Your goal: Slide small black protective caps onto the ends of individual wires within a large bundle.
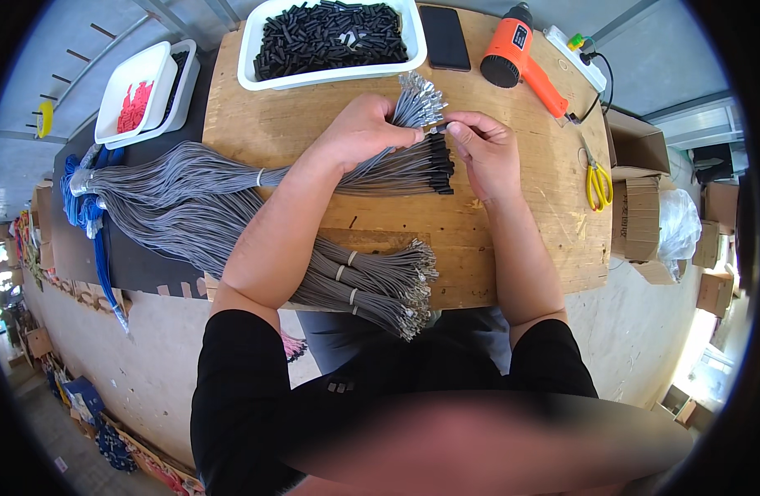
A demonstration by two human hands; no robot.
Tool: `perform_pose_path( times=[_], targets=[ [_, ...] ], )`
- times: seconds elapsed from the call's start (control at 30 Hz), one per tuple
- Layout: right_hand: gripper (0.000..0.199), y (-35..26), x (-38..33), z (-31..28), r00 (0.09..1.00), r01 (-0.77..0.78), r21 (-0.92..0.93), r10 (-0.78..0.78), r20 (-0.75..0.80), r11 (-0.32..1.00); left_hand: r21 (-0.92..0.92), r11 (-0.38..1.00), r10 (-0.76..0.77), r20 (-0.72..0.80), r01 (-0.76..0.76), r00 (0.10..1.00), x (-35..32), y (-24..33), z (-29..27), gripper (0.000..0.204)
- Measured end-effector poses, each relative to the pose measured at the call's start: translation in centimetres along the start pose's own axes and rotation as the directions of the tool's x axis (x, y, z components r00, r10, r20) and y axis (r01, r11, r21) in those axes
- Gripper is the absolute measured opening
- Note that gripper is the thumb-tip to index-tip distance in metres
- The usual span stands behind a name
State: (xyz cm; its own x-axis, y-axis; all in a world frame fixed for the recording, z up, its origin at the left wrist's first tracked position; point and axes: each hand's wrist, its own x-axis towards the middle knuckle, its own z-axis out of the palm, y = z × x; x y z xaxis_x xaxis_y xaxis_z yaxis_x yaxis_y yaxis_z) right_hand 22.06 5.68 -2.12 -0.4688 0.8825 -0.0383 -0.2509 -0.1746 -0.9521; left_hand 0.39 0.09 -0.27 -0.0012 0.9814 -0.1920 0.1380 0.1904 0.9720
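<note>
My left hand [362, 134] is closed around a bunch of grey wires [418, 101], their shiny metal terminals fanned out above the fingers. Just to the right, my right hand [486, 157] pinches a small black sleeve [439, 128] at the end of one wire by the left thumb. Below the hands lie grey wires whose ends carry black sleeves [441, 165]. Nearer to me, tied grey wire bundles [363, 277] with bare metal terminals rest at the table's front edge. All these wires run left to a gathered end [84, 182].
A white tub [330, 80] of black sleeves stands at the back, beside a phone [444, 39]. An orange heat gun [512, 54], a power strip [577, 59] and yellow-handled scissors [597, 183] are on the right. A white tray [152, 70] with red pieces sits far left. Cardboard boxes [642, 215] stand beyond the table.
</note>
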Motion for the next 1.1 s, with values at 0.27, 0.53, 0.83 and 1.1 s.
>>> perform_pose_path(
  times=[0.27, 0.53, 0.83, 1.1],
  targets=[
    [0.013, 0.0, 0.0, 0.0, 1.000, 0.006, -0.022, -0.005, 0.015, 1.000, 0.025, 1.000, -0.009, 0.011, 0.009, 1.000, -0.2, 0.6, 0.1, 0.023],
    [0.019, -0.8, 0.2, -0.2, 0.990, -0.130, 0.111, 0.124, 0.060, 0.985, -0.066, 0.998, 0.009, 0.053, -0.006, 0.999, 0.2, -0.3, -0.2, 0.024],
    [0.020, -0.1, 0.7, -1.4, 0.941, -0.319, 0.275, 0.268, 0.206, 0.907, -0.044, 0.999, -0.016, 0.064, 0.019, 0.998, 0.0, 0.2, -0.2, 0.023],
    [0.019, -0.4, 0.5, -0.9, 0.935, -0.335, 0.252, 0.287, 0.209, 0.908, 0.004, 1.000, -0.021, 0.059, 0.021, 0.998, -0.1, 0.3, -0.3, 0.026]
  ],
)
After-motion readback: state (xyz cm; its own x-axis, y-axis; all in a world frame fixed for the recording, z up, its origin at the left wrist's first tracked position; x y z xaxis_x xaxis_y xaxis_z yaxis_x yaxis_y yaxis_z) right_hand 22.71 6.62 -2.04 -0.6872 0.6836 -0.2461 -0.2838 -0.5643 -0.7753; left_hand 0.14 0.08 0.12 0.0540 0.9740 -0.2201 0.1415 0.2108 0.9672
